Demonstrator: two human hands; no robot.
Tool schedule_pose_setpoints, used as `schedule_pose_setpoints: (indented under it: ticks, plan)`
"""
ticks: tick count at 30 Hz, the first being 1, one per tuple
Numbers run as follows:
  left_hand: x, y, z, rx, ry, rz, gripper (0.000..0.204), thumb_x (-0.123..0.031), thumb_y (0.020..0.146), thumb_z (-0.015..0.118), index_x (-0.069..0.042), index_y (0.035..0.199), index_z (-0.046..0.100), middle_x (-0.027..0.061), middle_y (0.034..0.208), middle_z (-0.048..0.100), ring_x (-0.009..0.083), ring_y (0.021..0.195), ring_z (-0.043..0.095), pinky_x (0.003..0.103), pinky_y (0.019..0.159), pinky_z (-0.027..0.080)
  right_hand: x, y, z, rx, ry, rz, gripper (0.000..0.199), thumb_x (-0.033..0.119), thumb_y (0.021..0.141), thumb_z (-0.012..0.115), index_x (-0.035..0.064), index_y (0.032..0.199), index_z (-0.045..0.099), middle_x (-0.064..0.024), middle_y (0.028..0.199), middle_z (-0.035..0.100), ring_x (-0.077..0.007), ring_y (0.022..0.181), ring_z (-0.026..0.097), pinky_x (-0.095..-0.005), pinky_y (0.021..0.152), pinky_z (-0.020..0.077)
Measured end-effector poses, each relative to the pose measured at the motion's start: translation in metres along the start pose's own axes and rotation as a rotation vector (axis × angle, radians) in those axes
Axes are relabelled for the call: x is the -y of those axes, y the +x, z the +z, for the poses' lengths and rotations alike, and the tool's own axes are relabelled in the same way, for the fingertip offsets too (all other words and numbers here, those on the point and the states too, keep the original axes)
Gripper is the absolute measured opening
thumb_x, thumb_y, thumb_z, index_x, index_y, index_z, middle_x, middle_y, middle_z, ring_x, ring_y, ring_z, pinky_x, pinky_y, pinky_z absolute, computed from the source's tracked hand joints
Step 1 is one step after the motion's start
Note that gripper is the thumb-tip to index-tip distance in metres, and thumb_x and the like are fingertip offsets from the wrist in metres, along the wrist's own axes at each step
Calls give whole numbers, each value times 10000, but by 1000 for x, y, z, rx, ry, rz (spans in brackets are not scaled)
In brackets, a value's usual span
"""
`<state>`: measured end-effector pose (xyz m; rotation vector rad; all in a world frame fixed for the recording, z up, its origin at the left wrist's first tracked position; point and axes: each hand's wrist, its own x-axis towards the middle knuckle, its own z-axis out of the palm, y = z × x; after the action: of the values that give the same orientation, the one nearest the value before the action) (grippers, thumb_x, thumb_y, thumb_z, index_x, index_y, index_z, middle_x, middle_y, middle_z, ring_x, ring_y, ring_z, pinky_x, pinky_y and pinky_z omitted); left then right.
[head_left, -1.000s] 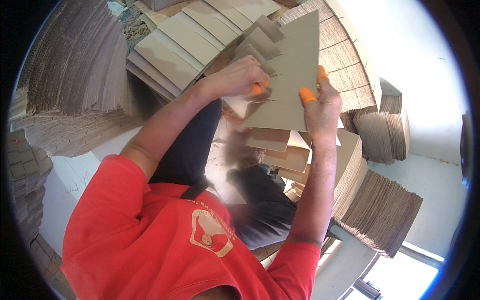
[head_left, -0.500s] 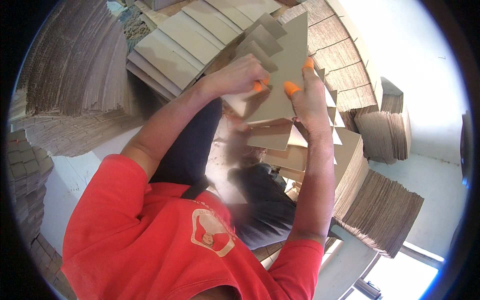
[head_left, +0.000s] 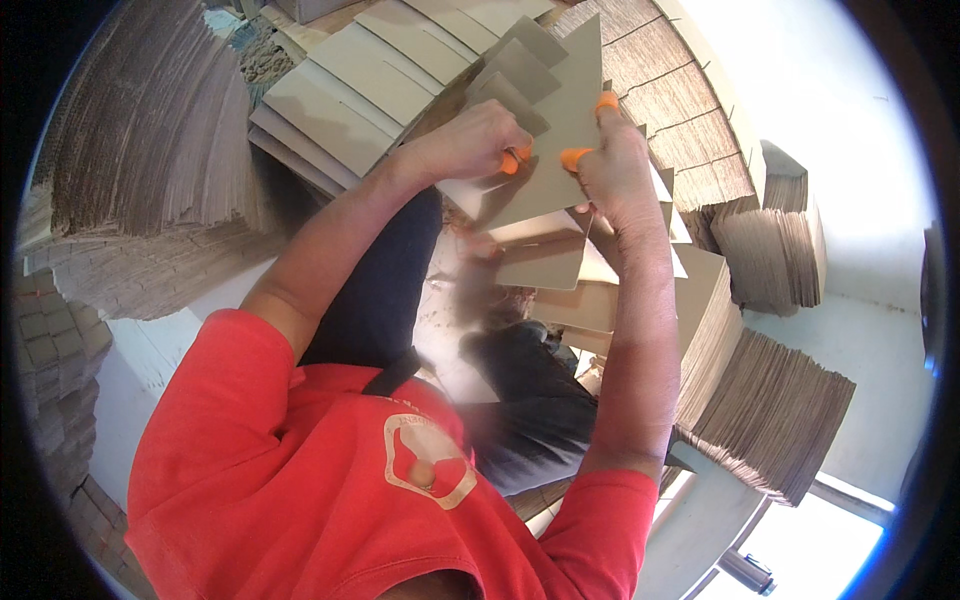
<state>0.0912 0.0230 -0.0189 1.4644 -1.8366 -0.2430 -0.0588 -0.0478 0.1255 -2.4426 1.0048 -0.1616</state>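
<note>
Stacks of flattened cardboard (head_left: 150, 150) surrounded the person, with a fanned row of cardboard sheets (head_left: 370, 70) ahead and another stack (head_left: 770, 420) at the right. Red shirt (head_left: 300, 480) filled the lower view. Cardboard sheet (head_left: 560, 150) stood tilted between both hands, above loose cardboard pieces (head_left: 545, 265) over the lap. Left hand (head_left: 475, 140) was closed on the sheet's left edge, the right hand (head_left: 615, 160) closed on its right side. Orange finger caps (head_left: 575, 157) pressed against the sheet face.
</note>
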Motion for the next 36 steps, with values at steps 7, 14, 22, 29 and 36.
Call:
schedule_pose_setpoints:
  ticks: [7, 14, 22, 29, 36]
  plan:
    - [-6, -2, -3, -8, 20, 7, 120, -128, 736, 728, -55, 782, 645, 89, 761, 609, 291, 850, 577, 402, 807, 435, -18, -3, 19, -74, -166, -93, 391, 2, 758, 637, -103, 1119, 531, -269, 853, 659, -384, 790, 682, -425, 650, 559]
    - [-7, -2, 0, -47, 64, 52, 125, -124, 717, 748, -73, 799, 668, 69, 759, 609, 263, 801, 571, 377, 789, 434, -23, -28, 68, 46, -275, -10, 288, 103, 790, 693, -33, 1033, 620, -244, 897, 679, -407, 844, 666, -475, 744, 528]
    - [-33, -6, -14, -118, 205, 212, 495, -60, 691, 736, -65, 1168, 602, 91, 1323, 535, 297, 1277, 450, 420, 1078, 372, -160, -36, -4, -528, -567, 201, 348, 259, 939, 567, -18, 1149, 601, -233, 961, 685, -403, 879, 668, -499, 746, 514]
    - [-21, 27, 2, 47, 234, 248, 849, 103, 630, 619, -80, 1432, 408, 70, 1528, 354, 324, 1463, 219, 456, 1187, 256, -150, -106, -20, -108, -273, 361, 439, 380, 916, 627, -58, 945, 609, -348, 865, 616, -478, 871, 621, -509, 728, 488]
    - [-27, 84, 42, 177, 83, 373, 784, 48, 637, 676, -71, 1384, 469, 48, 1571, 302, 294, 1492, 120, 401, 1213, 213, -103, -185, 24, -101, -344, -119, 464, 18, 791, 649, -23, 1246, 565, -213, 923, 647, -359, 803, 663, -416, 688, 528]
